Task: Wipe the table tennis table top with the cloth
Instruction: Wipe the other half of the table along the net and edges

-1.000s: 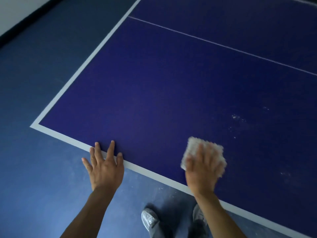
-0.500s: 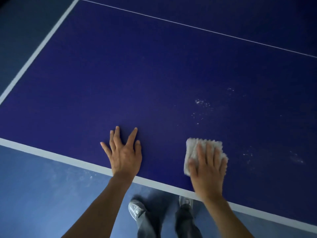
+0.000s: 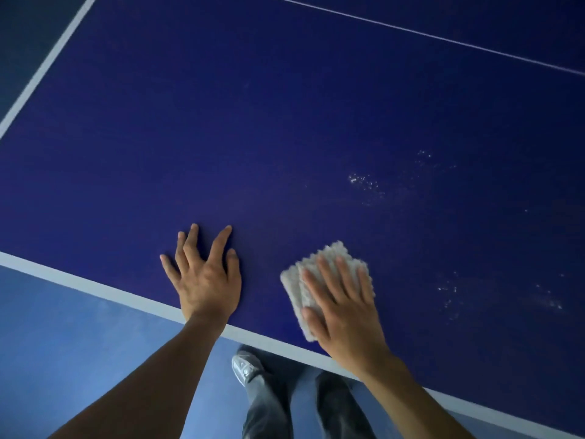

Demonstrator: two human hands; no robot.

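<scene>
Item one: table tennis table top [image 3: 285, 122], dark blue, filling most of the view. We record a pale border line [image 3: 95, 288] along its near edge and a second along its left side, with a thin white centre line [image 3: 443, 39] crossing the far right.

Item two: cloth [image 3: 326, 261], whitish, nubbly, folded into a small pad. It lies flat on the table top near the near edge, right of centre.

Item three: right hand [image 3: 345, 312], palm down on the cloth, fingers straight and slightly spread, pressing it to the surface. The cloth's far and left edges show beyond the fingers.

Item four: left hand [image 3: 205, 280], flat on the bare table top just inside the border line, fingers splayed, holding nothing. We list the two hands as apart, a strip of blue between them.

Item five: pale specks [image 3: 364, 182] scattered on the surface beyond the cloth, and a second patch [image 3: 449, 289] to its right. Dust or droplets, we cannot tell at this sharpness.

Item six: blue floor [image 3: 79, 343] below the table edge; one grey shoe [image 3: 245, 369] and dark trouser legs [image 3: 269, 407] showing between the forearms.
</scene>
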